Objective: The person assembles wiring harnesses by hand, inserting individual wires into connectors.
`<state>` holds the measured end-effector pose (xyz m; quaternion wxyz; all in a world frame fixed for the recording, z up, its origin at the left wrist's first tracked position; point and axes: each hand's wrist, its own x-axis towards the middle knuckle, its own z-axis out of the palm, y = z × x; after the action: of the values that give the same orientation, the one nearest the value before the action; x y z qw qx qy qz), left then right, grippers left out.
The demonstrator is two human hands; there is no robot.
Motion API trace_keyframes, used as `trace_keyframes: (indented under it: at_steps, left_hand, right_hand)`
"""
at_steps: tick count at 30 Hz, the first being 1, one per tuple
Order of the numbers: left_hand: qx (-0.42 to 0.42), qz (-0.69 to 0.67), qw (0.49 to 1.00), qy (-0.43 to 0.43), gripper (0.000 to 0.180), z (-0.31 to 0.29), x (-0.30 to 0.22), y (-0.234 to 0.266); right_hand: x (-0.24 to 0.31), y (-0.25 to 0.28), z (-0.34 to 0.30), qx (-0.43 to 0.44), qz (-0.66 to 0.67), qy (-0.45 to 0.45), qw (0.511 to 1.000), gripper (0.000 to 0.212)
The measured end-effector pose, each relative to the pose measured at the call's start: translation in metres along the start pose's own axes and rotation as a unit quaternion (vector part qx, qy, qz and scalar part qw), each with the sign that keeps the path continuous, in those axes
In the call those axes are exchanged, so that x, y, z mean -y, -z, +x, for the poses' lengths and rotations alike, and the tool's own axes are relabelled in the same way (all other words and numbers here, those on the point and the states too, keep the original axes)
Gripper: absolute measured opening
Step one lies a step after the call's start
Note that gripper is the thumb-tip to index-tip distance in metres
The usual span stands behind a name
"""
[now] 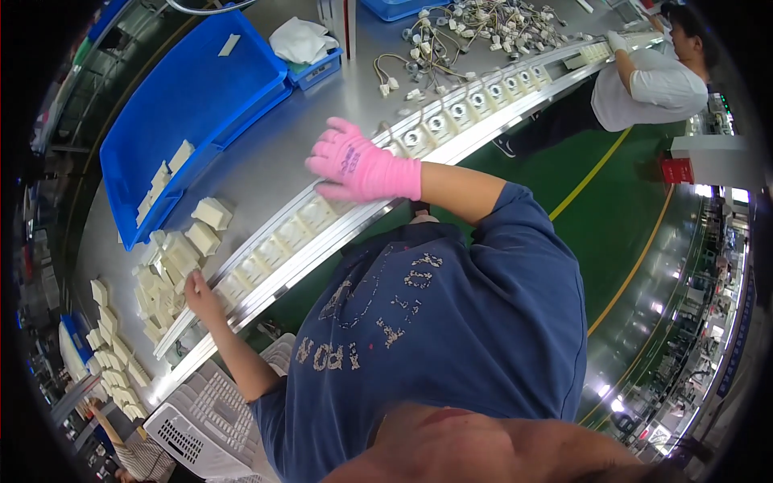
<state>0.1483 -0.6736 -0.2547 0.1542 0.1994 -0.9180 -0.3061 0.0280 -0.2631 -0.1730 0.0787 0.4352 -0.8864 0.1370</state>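
My left hand (pixel 204 300), bare, is at the edge of a heap of cream-white plastic blocks (pixel 153 294). Its fingers look closed at the lower end of one block (pixel 180 253); the far side of the grip is hidden. A pink glove covers my right hand (pixel 354 163), which is over the metal rail (pixel 374 211) with its fingers spread and nothing visible in them. Along the rail runs a row of square white housings (pixel 294 233). Those right of the glove show dark round centres, like this housing (pixel 437 125); those to its left look plain.
A large blue bin (pixel 189 76) holding several white pieces stands beyond the rail, next to a small blue tray (pixel 316 71) with white cloth. Wired connectors (pixel 483 28) are heaped at the far right. White crates (pixel 193 419) stand lower left. A co-worker (pixel 656 88) is at the rail's far end.
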Motion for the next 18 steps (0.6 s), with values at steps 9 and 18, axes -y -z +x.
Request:
trace_keyframes:
  at_steps: [9, 18]
  left_hand:
    - [0.083, -0.061, 0.995, -0.011, 0.030, -0.031, -0.158, -0.094]
    - [0.074, -0.038, 0.996, 0.016, 0.028, -0.043, -0.214, -0.140]
  right_hand:
    - [-0.242, 0.045, -0.074, 0.108, -0.032, -0.243, 0.964, 0.027]
    - [-0.387, 0.001, -0.115, 0.337, -0.095, -0.274, 0.896, 0.027]
